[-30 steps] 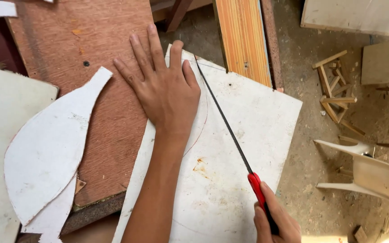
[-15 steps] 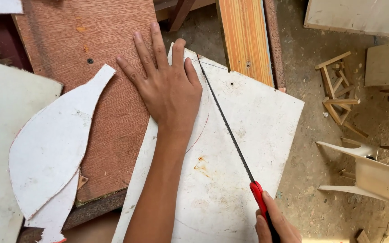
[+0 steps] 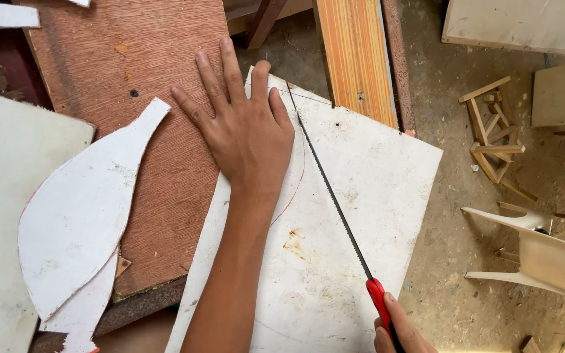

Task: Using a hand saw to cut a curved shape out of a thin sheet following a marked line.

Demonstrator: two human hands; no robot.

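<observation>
Fingers spread wide, left hand [image 3: 246, 134] pressed flat on white, roughly square board [image 3: 361, 196] at frame centre, partly over reddish-brown plywood sheet [image 3: 138, 72]. Right hand [image 3: 400, 330], bottom right, closed around red handle of thin black-bladed saw [image 3: 331, 196] lying diagonally across board. White leaf-shaped cutout [image 3: 80, 209] at left.

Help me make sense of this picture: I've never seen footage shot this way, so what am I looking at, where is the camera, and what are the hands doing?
There is no machine here. The camera sits on a person's head and looks down at their own two bare hands. The left hand lies flat, fingers spread, on a white board marked with a thin red curved line. The right hand, at the bottom edge, grips the red handle of a narrow-bladed saw lying across that board. Beneath is a reddish-brown wooden panel, which also carries a white cut-out shape. On the dusty floor to the right stand a small wooden frame and a pale chair.
</observation>
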